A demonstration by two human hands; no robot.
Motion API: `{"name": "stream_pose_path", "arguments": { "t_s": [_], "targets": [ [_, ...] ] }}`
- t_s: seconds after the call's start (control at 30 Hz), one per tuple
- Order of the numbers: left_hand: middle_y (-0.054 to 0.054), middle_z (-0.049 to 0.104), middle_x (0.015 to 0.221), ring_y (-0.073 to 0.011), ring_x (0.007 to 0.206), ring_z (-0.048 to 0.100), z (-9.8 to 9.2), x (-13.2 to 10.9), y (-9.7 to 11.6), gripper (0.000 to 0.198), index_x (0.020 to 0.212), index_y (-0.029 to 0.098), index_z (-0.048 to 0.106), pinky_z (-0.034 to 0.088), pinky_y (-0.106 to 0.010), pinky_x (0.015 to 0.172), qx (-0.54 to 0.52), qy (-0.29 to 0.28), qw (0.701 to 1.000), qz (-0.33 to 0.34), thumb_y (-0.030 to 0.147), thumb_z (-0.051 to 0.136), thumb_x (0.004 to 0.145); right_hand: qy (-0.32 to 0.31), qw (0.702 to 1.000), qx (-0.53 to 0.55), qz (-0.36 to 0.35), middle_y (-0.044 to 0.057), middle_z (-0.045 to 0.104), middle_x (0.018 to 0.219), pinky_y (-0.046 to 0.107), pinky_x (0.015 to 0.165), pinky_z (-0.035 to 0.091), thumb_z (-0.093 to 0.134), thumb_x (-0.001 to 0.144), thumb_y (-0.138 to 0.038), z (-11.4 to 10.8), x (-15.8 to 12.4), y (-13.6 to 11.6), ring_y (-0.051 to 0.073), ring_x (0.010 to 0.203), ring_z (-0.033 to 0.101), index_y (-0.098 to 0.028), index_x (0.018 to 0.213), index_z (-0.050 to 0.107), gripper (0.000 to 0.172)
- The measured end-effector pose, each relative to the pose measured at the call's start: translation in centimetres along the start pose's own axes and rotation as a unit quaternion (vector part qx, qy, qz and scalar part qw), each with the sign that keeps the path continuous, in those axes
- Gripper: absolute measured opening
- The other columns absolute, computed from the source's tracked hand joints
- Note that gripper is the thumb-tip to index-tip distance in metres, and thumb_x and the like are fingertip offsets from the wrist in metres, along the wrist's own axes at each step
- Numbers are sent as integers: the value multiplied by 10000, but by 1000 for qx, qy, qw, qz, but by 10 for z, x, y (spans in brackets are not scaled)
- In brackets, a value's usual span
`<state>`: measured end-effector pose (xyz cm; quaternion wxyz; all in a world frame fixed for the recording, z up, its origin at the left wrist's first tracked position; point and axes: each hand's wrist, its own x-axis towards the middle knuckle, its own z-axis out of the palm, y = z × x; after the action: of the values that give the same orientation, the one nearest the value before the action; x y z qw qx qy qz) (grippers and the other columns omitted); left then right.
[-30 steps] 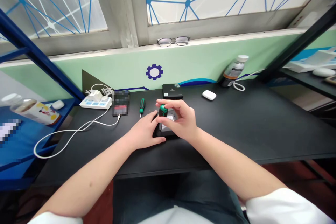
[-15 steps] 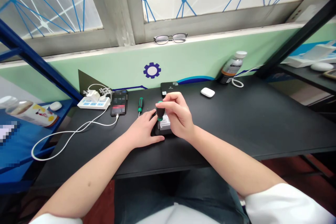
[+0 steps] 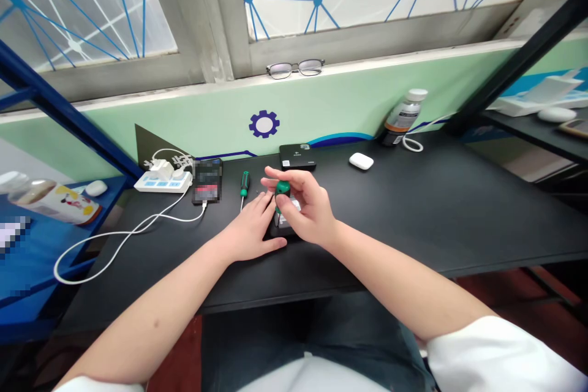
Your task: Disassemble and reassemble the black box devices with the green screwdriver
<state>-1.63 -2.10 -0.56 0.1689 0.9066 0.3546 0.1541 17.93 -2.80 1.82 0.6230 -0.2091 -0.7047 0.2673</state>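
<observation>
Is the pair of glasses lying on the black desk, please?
No, the glasses rest up on the window ledge, above and behind the desk.

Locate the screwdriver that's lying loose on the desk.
Head view, left of centre: the loose screwdriver lies on the black desk between the phone and the left hand.
</observation>
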Motion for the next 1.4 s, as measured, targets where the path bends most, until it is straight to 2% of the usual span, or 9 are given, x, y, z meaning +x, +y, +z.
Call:
{"name": "stream_pose_path", "arguments": {
  "t_s": [0.1, 0.3, 0.43, 0.53, 0.7, 0.93, 1.17, 1.27, 1.4],
  "targets": [
    [-190, 483, 1636, -447, 1567, 410, 1, -1, -1, 779, 1592, 244, 449, 401, -646, 1256, 17, -25, 1000, -5, 516, 762, 933, -6, 998, -58, -24, 134, 681, 1449, 489, 1046, 652, 433, 1092, -215, -5, 3, -1, 254, 1292, 719, -274, 1325, 656, 328],
    [-194, 458, 1660, -453, 1582, 387, 0, -2, -1, 840, 1646, 248, 374, 395, -656, 1257, 28, -39, 999, -14, 540, 741, 948, 31, 990, -111, -84, 83, 632, 1106, 380, 785, 647, 419, 1081, -167, -9, 8, -2, 191, 953, 699, -276, 1183, 747, 360],
    [-183, 462, 1671, -434, 1576, 404, -2, -1, 1, 779, 1619, 249, 430, 391, -644, 1260, 20, -41, 999, -7, 524, 734, 957, 23, 989, -108, -98, 105, 709, 1155, 415, 851, 665, 622, 1042, -259, -8, 10, -3, 231, 1040, 734, -262, 1180, 708, 163],
    [-172, 496, 1651, -432, 1564, 422, -7, 1, 4, 728, 1576, 244, 495, 420, -628, 1241, 19, -41, 999, -3, 516, 742, 946, 11, 991, -101, -92, 121, 769, 1194, 436, 881, 690, 843, 909, -360, -5, 8, 0, 267, 1090, 770, -261, 1185, 676, 338],
    [-150, 418, 1719, -419, 1619, 336, -12, 3, 6, 770, 1632, 269, 442, 396, -630, 1268, 15, -35, 999, 14, 498, 729, 955, 9, 994, -66, -85, 77, 815, 1176, 387, 911, 707, 787, 958, -275, 0, 5, 4, 225, 1066, 815, -280, 1260, 678, 321],
    [-158, 511, 1625, -406, 1525, 454, -12, 2, 3, 563, 1552, 284, 539, 404, -672, 1250, 14, 12, 999, 28, 444, 644, 1022, 25, 997, -68, -21, 84, 817, 1211, 397, 906, 718, 756, 978, -282, -5, 7, -4, 217, 1020, 824, -273, 1303, 656, 340],
    [-140, 643, 1381, -335, 1324, 594, -9, 2, 1, 143, 1085, 246, 720, 542, -580, 1123, 8, 78, 996, 45, 280, 592, 1032, 68, 996, -43, -48, 94, 786, 1296, 435, 972, 716, 749, 990, -248, -6, 8, -2, 214, 1078, 817, -287, 1310, 616, 349],
    [-132, 659, 1358, -301, 1281, 621, -5, 3, -8, 183, 981, 230, 700, 571, -531, 1079, 9, 106, 993, 41, 237, 535, 1058, 71, 995, -36, -65, 90, 777, 1323, 429, 985, 711, 752, 985, -212, -7, 11, -1, 217, 1110, 815, -295, 1325, 607, 379],
    [-122, 670, 1357, -314, 1298, 613, -1, 8, -26, 174, 1026, 235, 724, 551, -559, 1098, 58, 159, 986, -7, 253, 556, 1066, 107, 989, -55, -84, 92, 773, 1334, 431, 983, 705, 762, 974, -194, -13, 15, 3, 229, 1133, 810, -298, 1322, 613, 393]
  ]
}}
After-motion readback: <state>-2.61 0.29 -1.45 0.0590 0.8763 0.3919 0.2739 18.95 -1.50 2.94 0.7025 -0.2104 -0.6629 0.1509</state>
